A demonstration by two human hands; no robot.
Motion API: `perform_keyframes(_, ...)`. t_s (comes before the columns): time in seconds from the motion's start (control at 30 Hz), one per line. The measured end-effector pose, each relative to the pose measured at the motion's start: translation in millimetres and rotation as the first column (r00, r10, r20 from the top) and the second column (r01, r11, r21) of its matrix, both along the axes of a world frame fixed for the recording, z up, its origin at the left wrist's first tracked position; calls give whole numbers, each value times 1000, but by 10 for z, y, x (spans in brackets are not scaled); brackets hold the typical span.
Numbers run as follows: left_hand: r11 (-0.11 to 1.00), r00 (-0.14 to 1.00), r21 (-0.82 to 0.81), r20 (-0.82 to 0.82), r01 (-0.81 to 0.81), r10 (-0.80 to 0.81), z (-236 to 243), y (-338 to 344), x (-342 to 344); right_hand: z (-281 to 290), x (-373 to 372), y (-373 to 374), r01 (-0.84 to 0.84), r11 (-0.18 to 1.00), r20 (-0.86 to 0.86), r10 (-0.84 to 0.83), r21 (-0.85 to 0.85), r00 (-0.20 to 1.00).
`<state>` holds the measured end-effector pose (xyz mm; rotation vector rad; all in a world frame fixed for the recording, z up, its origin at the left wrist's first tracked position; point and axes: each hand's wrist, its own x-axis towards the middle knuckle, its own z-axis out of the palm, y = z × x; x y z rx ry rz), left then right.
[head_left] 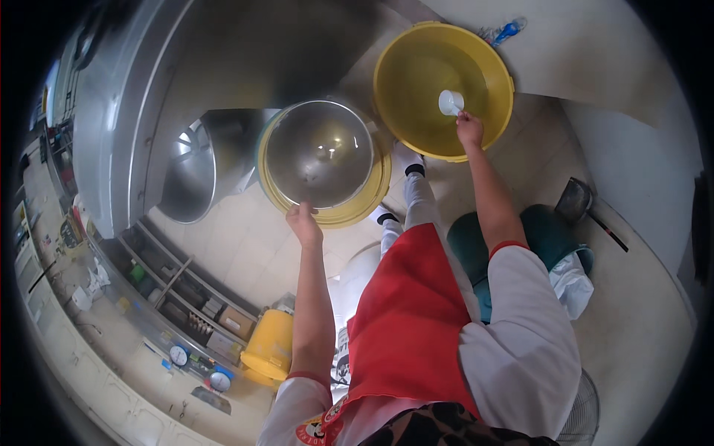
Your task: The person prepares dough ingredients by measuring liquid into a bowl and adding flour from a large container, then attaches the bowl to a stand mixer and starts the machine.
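Note:
My left hand (305, 223) is closed on the near rim of a round, shiny metal bowl (297, 152). Below the bowl shows a yellow round rim or lid (355, 214); whether the bowl rests on it I cannot tell. My right hand (469, 129) grips the handle of a white dipper cup (450, 102), which is over the inside of a large yellow tub (512, 104). Clear-looking liquid seems to lie in the tub, its level hard to make out.
Left of the bowl stands another large metal bowl (186, 178) beside steel equipment (141, 97). Green bins (547, 230), one with a white bag (571, 286), and a long-handled dustpan (574, 201) are at right. A yellow bucket (269, 343) and shelving (178, 279) stand lower left.

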<state>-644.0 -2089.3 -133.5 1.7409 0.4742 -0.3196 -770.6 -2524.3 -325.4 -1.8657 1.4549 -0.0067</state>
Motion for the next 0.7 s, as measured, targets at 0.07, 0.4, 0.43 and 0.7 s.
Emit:
perform_keyframes(0.07, 997, 998, 32, -2, 64, -64, 15, 27, -34, -103, 106, 9, -59, 997, -54, 56, -42, 997)
perform_keyframes(0.4, 934, 959, 217, -85, 284, -272, 175, -165, -10, -710, 532, 332, -194, 981, -48, 193, -15, 980)
perform_keyframes(0.43, 935, 961, 224, -85, 276, -264, 201, -191, -9, -804, 564, 363, -201, 980, -44, 201, -9, 979)
perform_keyframes(0.7, 938, 960, 204, -45, 280, -277, 187, -232, 53, -1273, 491, 381, 187, 662, 102, -372, 726, 923)
